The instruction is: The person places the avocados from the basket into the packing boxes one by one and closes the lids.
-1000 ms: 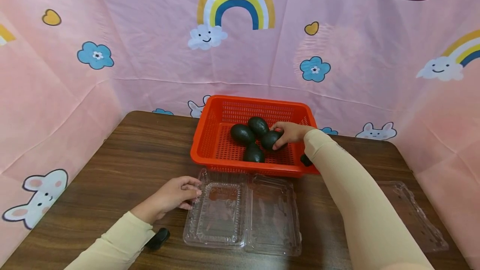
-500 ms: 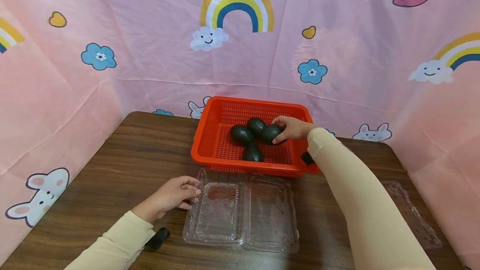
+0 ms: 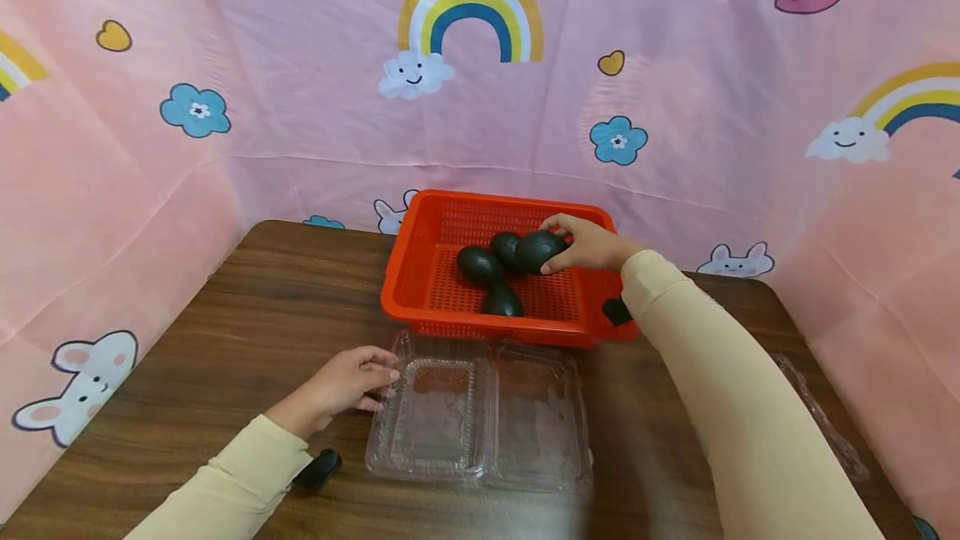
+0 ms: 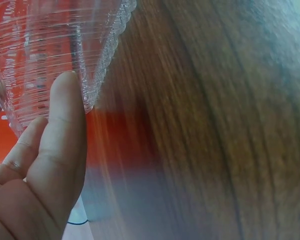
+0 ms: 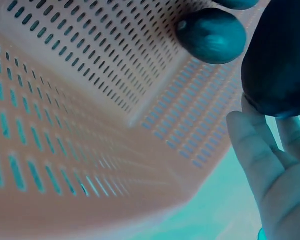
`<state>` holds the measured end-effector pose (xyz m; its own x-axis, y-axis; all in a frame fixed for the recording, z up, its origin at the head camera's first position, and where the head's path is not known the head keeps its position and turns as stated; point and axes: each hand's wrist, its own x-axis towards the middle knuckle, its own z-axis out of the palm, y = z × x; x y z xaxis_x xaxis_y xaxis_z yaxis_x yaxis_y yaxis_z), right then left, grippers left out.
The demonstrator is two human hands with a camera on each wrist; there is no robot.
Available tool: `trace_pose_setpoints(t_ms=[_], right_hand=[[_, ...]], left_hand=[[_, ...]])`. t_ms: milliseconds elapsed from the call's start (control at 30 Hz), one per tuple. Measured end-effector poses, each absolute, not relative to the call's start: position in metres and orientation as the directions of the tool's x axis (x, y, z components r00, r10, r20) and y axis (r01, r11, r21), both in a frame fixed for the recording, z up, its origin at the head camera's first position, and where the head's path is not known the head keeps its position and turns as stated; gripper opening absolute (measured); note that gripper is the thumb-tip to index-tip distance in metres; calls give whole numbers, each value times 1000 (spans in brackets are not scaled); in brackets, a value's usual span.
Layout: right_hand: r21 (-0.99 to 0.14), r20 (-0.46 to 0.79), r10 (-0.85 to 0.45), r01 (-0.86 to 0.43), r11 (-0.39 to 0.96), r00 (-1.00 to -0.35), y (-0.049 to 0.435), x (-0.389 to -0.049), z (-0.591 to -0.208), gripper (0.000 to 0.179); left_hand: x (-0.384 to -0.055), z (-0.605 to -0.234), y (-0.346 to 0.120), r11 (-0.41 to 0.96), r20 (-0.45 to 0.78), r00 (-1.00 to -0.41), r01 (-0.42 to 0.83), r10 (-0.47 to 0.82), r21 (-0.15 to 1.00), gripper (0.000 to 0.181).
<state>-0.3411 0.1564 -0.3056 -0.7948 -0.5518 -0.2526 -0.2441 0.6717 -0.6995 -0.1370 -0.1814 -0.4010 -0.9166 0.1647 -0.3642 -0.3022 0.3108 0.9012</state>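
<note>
The right hand (image 3: 588,244), near the centre of the frame, holds a dark green avocado (image 3: 542,252) between thumb and fingers, which are spread as wide as the fruit. I see this avocado in the right part of a red plastic basket (image 3: 450,321); in the right wrist view the fingertips press at its end, beside the slotted wall. To its left lie three other avocados (image 3: 480,265), near each other on the basket's floor.

The left hand (image 3: 345,386), lower left of centre, is relaxed, with fingers slightly bent and apart; it touches the left side of a clear plastic clamshell box (image 3: 442,419), which lies unfolded below the basket, its deeper half at left.

Everything stands on a brown wood-grain table (image 3: 300,290). Pink cloth (image 3: 315,40) with rainbows, clouds and rabbits hangs around it.

The basket's back rim is near the cloth, and its front rim is just beside the box. Wood extends from the left hand to the table's left edge. At lower right, another clear plastic piece (image 3: 821,419) is partly hidden by the right sleeve (image 3: 720,365).
</note>
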Motion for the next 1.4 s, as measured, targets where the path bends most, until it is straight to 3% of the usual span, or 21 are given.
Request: trace_pose_setpoints(t_ms=[900, 1400], right_hand=[[-739, -169, -608, -308, 599, -776, 147, -289, -276, 61], [-765, -151, -574, -273, 583, -805, 132, -257, -271, 64]], left_hand=[[-137, -402, -185, 280, -369, -909, -310, 192, 909, 41], [-140, -404, -183, 268, -375, -909, -321, 182, 908, 38]])
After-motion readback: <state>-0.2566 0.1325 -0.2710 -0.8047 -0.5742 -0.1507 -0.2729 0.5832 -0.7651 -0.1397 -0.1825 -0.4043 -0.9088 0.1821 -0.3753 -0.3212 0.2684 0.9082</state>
